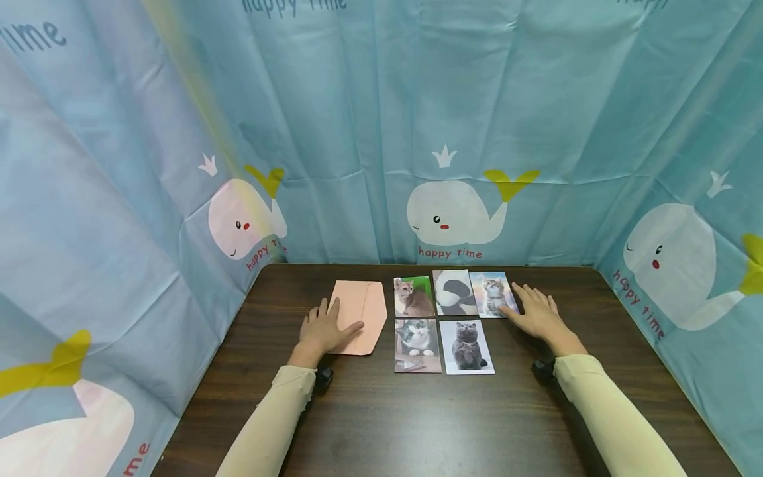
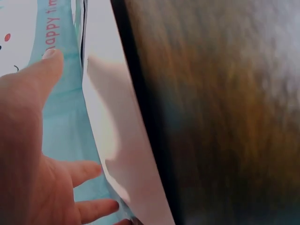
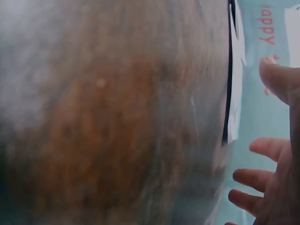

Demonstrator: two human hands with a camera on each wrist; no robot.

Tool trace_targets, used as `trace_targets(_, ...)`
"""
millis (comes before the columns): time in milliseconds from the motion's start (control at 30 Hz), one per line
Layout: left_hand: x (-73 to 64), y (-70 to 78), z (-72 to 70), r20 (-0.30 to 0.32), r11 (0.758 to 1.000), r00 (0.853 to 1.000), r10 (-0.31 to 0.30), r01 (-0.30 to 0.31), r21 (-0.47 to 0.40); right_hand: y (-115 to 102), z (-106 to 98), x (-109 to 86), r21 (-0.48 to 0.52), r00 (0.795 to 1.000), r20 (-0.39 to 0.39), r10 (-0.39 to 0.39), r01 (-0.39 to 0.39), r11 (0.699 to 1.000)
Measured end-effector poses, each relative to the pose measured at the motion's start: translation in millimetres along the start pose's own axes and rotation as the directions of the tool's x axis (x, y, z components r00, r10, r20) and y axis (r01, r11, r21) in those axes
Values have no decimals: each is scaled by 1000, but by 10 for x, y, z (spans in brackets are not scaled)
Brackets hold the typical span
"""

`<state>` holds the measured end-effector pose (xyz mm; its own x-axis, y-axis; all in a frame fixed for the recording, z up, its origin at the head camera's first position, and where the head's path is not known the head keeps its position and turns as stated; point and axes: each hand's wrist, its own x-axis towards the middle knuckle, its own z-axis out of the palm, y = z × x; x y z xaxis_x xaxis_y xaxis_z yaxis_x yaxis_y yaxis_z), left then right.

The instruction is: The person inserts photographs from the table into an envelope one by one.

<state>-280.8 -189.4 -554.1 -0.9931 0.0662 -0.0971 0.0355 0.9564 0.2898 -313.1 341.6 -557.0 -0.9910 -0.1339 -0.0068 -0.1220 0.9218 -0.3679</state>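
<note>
A pink envelope (image 1: pixel 371 311) lies at the left of the table, its pointed flap toward the right. My left hand (image 1: pixel 323 329) is spread over its left part, thumb across the lower middle. In the left wrist view, the envelope (image 2: pixel 119 108) appears edge-on beyond the fingers. Several cat picture cards lie to its right: a brown cat card (image 1: pixel 414 298), a white-and-grey picture card (image 1: pixel 444 291), a kitten card (image 1: pixel 490 291), a grey-and-white cat card (image 1: pixel 411 354) and a grey cat card (image 1: pixel 456 334). My right hand (image 1: pixel 539 315), fingers spread, has its thumb at the kitten card's lower right corner.
The dark wooden table (image 1: pixel 417 424) carries everything. A blue whale-print curtain (image 1: pixel 357 212) hangs behind its back edge and along both sides. Dark camera mounts sit at the left wrist (image 1: pixel 324 377) and the right wrist (image 1: pixel 542 369).
</note>
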Motion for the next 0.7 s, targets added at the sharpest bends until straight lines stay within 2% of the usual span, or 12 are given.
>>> trace_targets(267, -44, 95, 15, 35, 998, 999, -23, 21, 55, -61, 13, 40, -32, 999, 21, 31, -30, 999)
trace_targets(500, -33, 102, 68, 3, 995, 1000, -30, 29, 99, -145, 13, 70, -41, 998, -16, 54, -55, 998)
trace_targets(700, -55, 149, 78, -33, 994, 999, -42, 45, 100, -195, 17, 100, -28, 993, -37, 114, -115, 993)
